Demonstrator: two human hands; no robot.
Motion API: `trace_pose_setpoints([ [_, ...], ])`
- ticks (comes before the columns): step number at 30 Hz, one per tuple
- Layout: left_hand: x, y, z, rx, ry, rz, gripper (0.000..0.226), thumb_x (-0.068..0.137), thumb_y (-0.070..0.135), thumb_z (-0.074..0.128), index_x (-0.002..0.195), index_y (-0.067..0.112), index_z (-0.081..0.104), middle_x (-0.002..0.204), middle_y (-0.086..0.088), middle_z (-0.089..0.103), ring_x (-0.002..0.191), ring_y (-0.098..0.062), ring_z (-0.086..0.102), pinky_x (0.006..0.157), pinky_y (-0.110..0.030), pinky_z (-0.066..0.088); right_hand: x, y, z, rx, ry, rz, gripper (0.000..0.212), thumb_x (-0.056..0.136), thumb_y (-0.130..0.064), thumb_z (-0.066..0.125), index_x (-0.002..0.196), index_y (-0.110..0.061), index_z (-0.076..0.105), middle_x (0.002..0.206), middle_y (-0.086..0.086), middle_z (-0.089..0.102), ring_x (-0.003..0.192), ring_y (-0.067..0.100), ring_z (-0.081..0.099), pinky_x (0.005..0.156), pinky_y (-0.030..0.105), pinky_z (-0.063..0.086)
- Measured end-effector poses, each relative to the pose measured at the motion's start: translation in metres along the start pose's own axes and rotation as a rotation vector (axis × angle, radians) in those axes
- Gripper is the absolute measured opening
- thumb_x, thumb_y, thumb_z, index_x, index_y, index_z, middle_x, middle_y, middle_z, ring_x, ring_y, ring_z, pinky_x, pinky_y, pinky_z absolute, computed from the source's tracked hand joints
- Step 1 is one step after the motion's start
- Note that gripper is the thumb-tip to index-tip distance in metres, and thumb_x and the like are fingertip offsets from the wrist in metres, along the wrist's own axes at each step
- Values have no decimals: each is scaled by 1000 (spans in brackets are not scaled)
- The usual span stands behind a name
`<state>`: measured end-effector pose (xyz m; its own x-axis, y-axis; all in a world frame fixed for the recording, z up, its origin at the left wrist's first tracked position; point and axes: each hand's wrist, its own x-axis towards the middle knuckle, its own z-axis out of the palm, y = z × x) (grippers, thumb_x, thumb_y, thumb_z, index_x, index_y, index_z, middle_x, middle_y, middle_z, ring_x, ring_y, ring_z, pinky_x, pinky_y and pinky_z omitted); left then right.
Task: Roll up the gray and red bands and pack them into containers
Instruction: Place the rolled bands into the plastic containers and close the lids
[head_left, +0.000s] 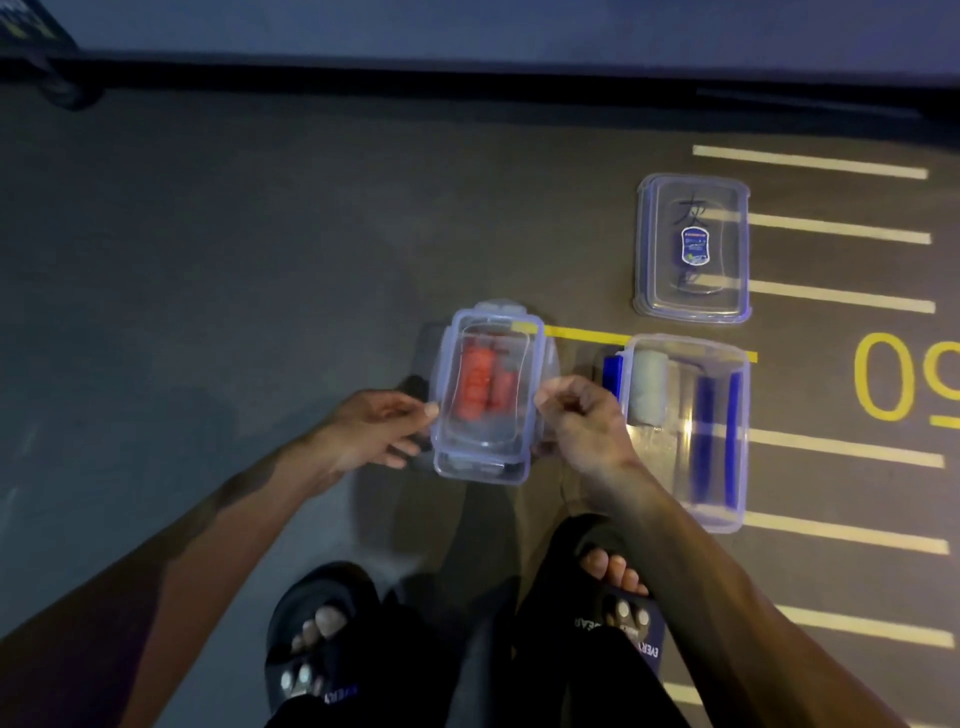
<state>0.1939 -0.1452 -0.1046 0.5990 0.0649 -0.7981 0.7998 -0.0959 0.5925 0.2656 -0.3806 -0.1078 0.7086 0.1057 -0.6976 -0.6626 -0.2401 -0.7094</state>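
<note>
The head view shows our left hand (376, 431) and right hand (576, 421) pinching the two long sides of the lidded clear container (485, 389), which holds the rolled red bands (480, 384). Just to its right on the floor (234, 260), an open container (691, 431) holds a rolled gray band (648, 387). Its separate lid (693, 249) lies farther away.

a dark gray floor (234, 234) is seen, marked with pale painted stripes (810, 162) at the right, a yellow line (582, 333) and a yellow numeral "0" (884, 376). black slide sandals (306, 639) with white lettering are worn on the feet at the bottom edge. a dark baseboard (467, 78) is seen along the wall.
</note>
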Motion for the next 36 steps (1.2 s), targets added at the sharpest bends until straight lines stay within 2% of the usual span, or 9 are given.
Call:
trace_pose_setpoints([
  [4, 18, -9, 16, -131, 152, 20, 32, 92, 40, 70, 112, 15, 67, 99, -2, 76, 90, -20, 72, 74, -33, 60, -3, 4, 2, -127, 8, -15, 7, 100, -11, 65, 105, -6, 66, 88, 2, 71, 62, 12, 69, 52, 32, 61],
  [6, 27, -3, 21, -171, 191, 83, 22, 96, 26, 69, 112, 10, 67, 97, -3, 74, 86, -20, 71, 67, -29, 61, -1, 1, 2, -190, 26, -11, 8, 98, -11, 67, 105, -10, 68, 84, -2, 72, 57, 9, 70, 53, 33, 62],
  [10, 33, 4, 24, -227, 269, 112, 11, 92, 9, 73, 98, 10, 64, 80, -5, 66, 61, -15, 60, 51, -25, 57, 2, -3, -3, -327, -8, 45, 14, 90, -6, 65, 101, -14, 69, 78, 11, 76, 62, 20, 76, 52, 33, 61],
  [15, 32, 0, 18, -170, 182, 71, 15, 89, 12, 77, 93, 14, 63, 71, 2, 70, 59, -10, 66, 57, -30, 59, 6, -8, -10, -471, -77, 94, 10, 88, -9, 65, 96, -14, 67, 79, 13, 77, 67, 23, 77, 62, 41, 65],
  [23, 34, -3, 14, -31, 100, 95, 12, 92, 14, 75, 95, 19, 65, 75, 5, 67, 62, -7, 63, 62, -27, 54, 14, -10, -19, -616, -162, 158, 27, 91, -35, 69, 112, -18, 66, 89, 7, 75, 71, 21, 76, 65, 41, 66],
  [28, 31, 2, 11, -32, 52, 144, 15, 91, 9, 74, 94, 18, 62, 72, 7, 65, 59, -3, 63, 58, -23, 53, 30, -8, -4, -482, -36, -37, 18, 95, -40, 64, 112, -33, 64, 114, -2, 70, 101, 21, 69, 95, 40, 57],
  [32, 32, 6, 10, 41, 1, 92, 19, 88, 13, 79, 96, 18, 63, 78, 3, 68, 65, -8, 68, 62, -27, 56, 42, -2, 1, -428, 23, -127, 24, 94, -40, 65, 117, -38, 68, 121, -8, 70, 108, 17, 68, 100, 41, 56],
  [34, 33, 7, 10, 61, -15, 51, 21, 87, 15, 81, 97, 17, 63, 85, -1, 71, 71, -13, 71, 68, -35, 60, 45, 0, 2, -430, 67, -185, 21, 87, -47, 64, 106, -43, 69, 118, -8, 73, 109, 18, 69, 101, 43, 55],
  [36, 33, 10, 10, 83, -31, 15, 23, 87, 16, 81, 100, 15, 62, 90, -3, 73, 80, -18, 73, 76, -40, 62, 47, -1, 4, -471, 105, -228, 14, 87, -42, 66, 100, -42, 70, 112, -9, 74, 106, 20, 70, 100, 43, 55],
])
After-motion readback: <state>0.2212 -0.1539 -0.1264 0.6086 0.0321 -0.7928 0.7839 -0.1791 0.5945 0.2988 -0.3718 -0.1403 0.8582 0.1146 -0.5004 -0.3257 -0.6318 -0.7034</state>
